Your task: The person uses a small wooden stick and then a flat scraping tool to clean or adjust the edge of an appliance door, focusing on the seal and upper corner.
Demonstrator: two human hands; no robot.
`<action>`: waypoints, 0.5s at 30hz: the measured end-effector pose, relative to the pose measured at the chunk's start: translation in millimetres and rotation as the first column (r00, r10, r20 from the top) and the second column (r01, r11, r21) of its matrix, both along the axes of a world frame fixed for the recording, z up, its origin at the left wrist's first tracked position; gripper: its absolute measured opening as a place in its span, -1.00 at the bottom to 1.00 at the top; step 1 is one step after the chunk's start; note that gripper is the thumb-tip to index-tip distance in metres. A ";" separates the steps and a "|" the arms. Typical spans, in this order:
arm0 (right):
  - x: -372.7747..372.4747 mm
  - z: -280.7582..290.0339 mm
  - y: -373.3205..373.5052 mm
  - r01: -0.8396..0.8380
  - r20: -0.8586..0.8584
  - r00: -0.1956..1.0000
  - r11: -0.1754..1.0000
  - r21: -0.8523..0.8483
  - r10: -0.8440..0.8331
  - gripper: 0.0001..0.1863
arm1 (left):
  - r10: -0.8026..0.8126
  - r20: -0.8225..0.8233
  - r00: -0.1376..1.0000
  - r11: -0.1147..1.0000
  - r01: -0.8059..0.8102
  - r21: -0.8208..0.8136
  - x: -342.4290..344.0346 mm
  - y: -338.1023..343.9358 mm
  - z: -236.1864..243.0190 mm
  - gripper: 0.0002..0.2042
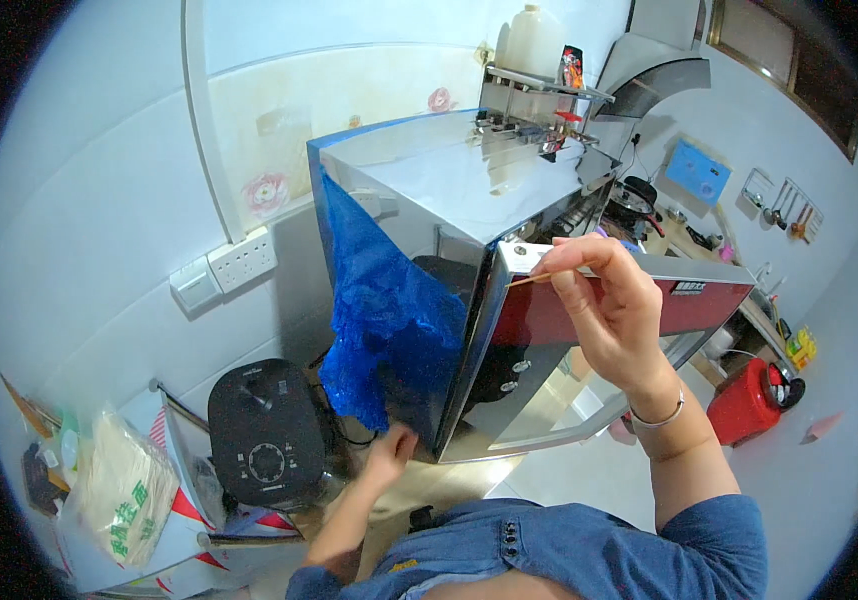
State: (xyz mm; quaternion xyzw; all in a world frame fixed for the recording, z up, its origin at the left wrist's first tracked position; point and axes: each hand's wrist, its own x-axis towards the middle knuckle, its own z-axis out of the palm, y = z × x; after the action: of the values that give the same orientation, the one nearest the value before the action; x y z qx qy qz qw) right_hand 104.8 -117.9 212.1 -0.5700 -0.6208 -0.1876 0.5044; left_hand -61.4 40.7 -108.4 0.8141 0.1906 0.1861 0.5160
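Note:
My right hand (614,315) pinches a thin wooden stick (533,280) between thumb and fingertips. The stick's tip is at the upper hinge corner of the red and silver door (684,315), beside a pale metal plate (519,256) with a round fitting. That door stands swung out from a shiny metal cabinet (419,165). Blue protective film (389,310) hangs crumpled and partly peeled down the cabinet's side. Low down by the cabinet's bottom corner, my left hand (392,455) is closed, just below the film's lower end. Whatever its fingers hold, if anything, is hidden.
A black appliance with a dial (267,435) stands left of the cabinet, near a clear plastic bag (127,490). Wall sockets (242,258) are behind. A rack (539,85) with a white jug (534,42) tops the cabinet. A red bin (744,402) stands at right.

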 end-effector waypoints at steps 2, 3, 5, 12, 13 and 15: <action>2.6 3.1 2.7 0.004 -0.031 1.000 1.000 0.002 -0.004 -0.91 | 0.069 -0.227 0.972 0.991 -0.040 0.129 -26.8 -8.3 -60.6 -0.78; 4.3 6.0 1.4 0.022 -0.045 0.999 1.000 -0.008 -0.022 -0.91 | 0.029 -0.320 0.947 0.995 0.003 0.101 -38.1 -11.8 -82.9 -0.75; 2.6 11.1 1.5 0.024 -0.050 0.998 0.999 -0.043 -0.026 -0.91 | 0.001 -0.415 0.910 0.997 0.030 0.068 -60.6 -12.1 -121.6 -0.72; 1.0 6.8 1.9 -0.063 -0.196 0.979 0.995 -0.080 0.046 -0.90 | -0.145 -0.724 0.675 0.949 0.301 0.090 -88.9 3.6 -148.1 -0.65; 0.8 5.6 1.6 -0.079 -0.192 0.980 0.993 -0.083 0.062 -0.91 | -0.164 -0.783 0.599 0.969 0.247 -0.014 -83.5 6.8 -143.3 -0.63; -1.8 5.4 2.3 -0.105 -0.184 0.979 0.991 -0.080 0.089 -0.91 | -0.080 -0.831 0.550 0.992 -0.040 -0.122 -80.7 5.6 -152.6 -0.59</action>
State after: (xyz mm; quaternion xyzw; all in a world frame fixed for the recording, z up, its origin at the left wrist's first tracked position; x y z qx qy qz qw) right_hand 103.0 -115.6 217.5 -0.5756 -0.6075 -0.0823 0.5412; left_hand -142.1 46.3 -261.0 0.7728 0.4144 -0.2405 0.4162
